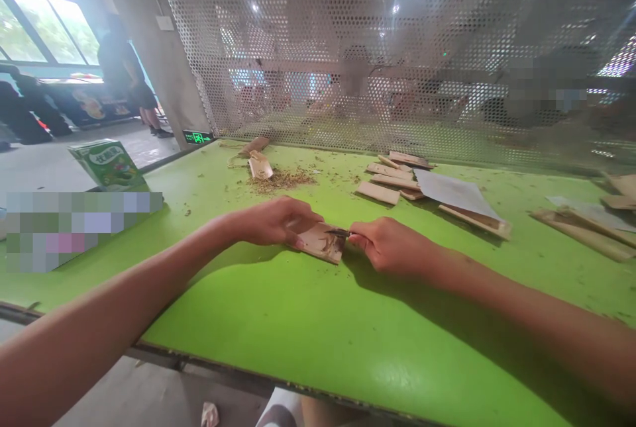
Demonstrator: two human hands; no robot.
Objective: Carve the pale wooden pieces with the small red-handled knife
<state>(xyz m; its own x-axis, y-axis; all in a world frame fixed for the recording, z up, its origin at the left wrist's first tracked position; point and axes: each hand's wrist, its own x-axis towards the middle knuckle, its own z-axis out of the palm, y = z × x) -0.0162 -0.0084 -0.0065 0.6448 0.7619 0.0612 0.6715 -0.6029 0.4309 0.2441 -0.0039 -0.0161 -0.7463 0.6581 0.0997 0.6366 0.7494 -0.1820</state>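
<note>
A small wooden piece (318, 241) with a carved patch near its right end lies on the green table (278, 321). My left hand (275, 220) grips its left end, fingers behind and thumb on top. My right hand (380, 241) is closed round a small carving tool (338, 233), whose dark tip points left over the carved patch. Whether the tip touches the wood cannot be told.
Wood shavings (285, 180) and a pale wooden piece (260, 166) lie beyond my left hand. Several wooden strips (392, 181) and a white sheet (454, 194) are at the back right. A green carton (112, 165) stands left. A perforated screen (348, 49) rises behind.
</note>
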